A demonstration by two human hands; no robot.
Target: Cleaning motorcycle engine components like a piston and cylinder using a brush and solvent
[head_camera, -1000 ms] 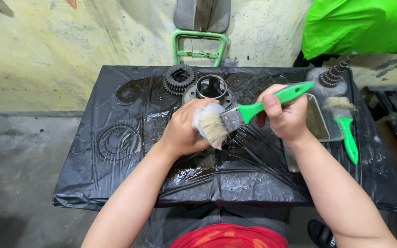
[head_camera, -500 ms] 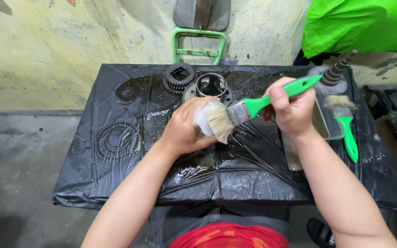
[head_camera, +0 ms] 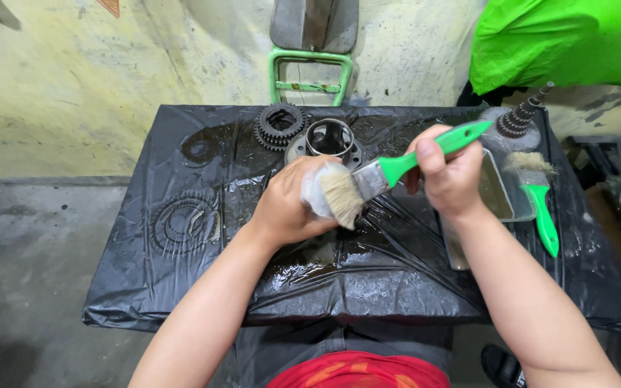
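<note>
Black plastic sheeting [head_camera: 181, 287], wet and oily in patches, covered the table in front of us. Our left hand [head_camera: 292, 205] was curled shut around a small pale metal part [head_camera: 310, 195], holding it just above the middle of the sheet; most of the part was hidden by the fingers, so we could not tell its exact shape. Our right hand [head_camera: 448, 176] was closed around the green handle of a paintbrush [head_camera: 389, 176], thumb on top, and the brush slanted down to the left so that its pale bristles touched the part in the left hand. The two hands were close together, the brush bridging the gap between them.

Behind the hands, near the far edge of the table, lay a dark toothed gear [head_camera: 279, 124] and, just beside it, a round metal hub [head_camera: 328, 140] with an open centre. To the right of the right hand sat a shallow metal tray [head_camera: 501, 194], with a second green-handled brush [head_camera: 540, 205] resting along its right side. A stepped, cone-shaped gear shaft [head_camera: 522, 115] stood at the far right corner.
</note>
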